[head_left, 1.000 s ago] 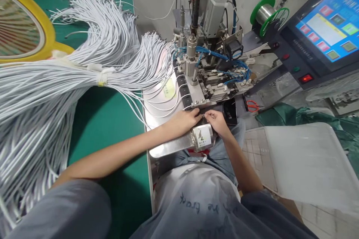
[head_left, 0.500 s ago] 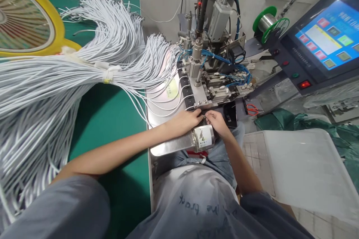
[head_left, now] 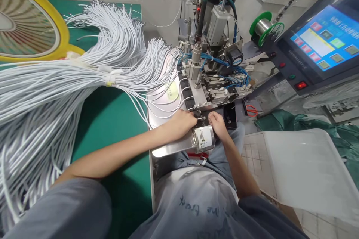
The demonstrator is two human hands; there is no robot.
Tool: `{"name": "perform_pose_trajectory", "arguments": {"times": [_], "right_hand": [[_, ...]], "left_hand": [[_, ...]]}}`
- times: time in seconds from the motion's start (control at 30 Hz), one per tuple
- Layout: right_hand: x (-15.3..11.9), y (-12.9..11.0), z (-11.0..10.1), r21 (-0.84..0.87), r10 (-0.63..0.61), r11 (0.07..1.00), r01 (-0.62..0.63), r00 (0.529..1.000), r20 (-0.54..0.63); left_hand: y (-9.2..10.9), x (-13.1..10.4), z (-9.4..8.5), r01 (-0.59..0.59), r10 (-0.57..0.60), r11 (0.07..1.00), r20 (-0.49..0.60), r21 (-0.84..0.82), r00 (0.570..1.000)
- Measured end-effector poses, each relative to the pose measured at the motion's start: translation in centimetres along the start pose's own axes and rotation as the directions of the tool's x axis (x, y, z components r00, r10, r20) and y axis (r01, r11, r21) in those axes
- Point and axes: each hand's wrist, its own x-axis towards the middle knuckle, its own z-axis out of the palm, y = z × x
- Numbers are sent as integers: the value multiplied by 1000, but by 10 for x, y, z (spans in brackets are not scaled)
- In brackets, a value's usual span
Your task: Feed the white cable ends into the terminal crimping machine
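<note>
My left hand (head_left: 183, 122) is closed at the front end of the machine (head_left: 196, 71), resting over the metal plate (head_left: 165, 148). A short cable end (head_left: 202, 118) sticks out from its fingers to the right. My right hand (head_left: 218, 123) is pinched just right of that cable end; whatever may lie between its fingertips is too small to make out. Several white cables (head_left: 164, 101) run from a big tied bundle (head_left: 95, 74) into the black holders (head_left: 187, 91) along the machine's left side. Below my hands sits a metal housing with a white label (head_left: 204, 137).
A yellow-rimmed fan (head_left: 63, 33) stands at the left on the green table (head_left: 126, 179). To the right are a lit touchscreen (head_left: 325, 41), a wire spool (head_left: 263, 27), red-handled scissors (head_left: 251, 110), a dark phone-like object (head_left: 230, 115) and a white plastic bin (head_left: 305, 168).
My hands have drawn slightly apart: the left shifted left and the right a little right. The cable end between them now shows more plainly. The head view has shifted slightly.
</note>
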Motion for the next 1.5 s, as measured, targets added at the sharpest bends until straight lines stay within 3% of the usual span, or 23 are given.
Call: {"name": "perform_pose_trajectory", "arguments": {"times": [0.23,0.4,0.5,0.57,0.7,0.83,0.93,1.23,1.37,1.5], "right_hand": [[2,-3,2,6,-6,1000,6,1000,0],[-10,-16,-5,-2,-69,998,69,984,-162],[-33,-26,4,-60,-160,987,149,917,-365],[-48,-30,17,-121,-242,970,212,891,-385],[-61,-31,40,-268,-362,914,304,910,-200],[-60,-30,46,-364,-417,873,325,885,-208],[-59,-28,47,-396,-443,854,338,872,-209],[-57,-21,51,-454,-504,813,364,831,-237],[-55,-17,53,-471,-497,810,351,836,-232],[-55,-14,54,-483,-496,807,340,835,-240]], "left_hand": [[-1,-2,4,33,-34,999,-14,-17,999],[-1,-2,6,136,-136,991,-19,-20,990],[-6,0,8,231,-232,973,-41,-25,972],[-15,1,7,279,-282,958,-38,-72,959],[-52,1,-5,394,-404,909,-58,-136,913],[-108,-2,-16,544,-568,822,-160,-170,807],[-142,7,-18,624,-660,748,-150,-227,736],[-200,75,-34,633,-708,656,-43,-411,705],[-213,84,-35,614,-705,637,-30,-466,708],[-220,84,-25,593,-715,621,-59,-512,697]]}}
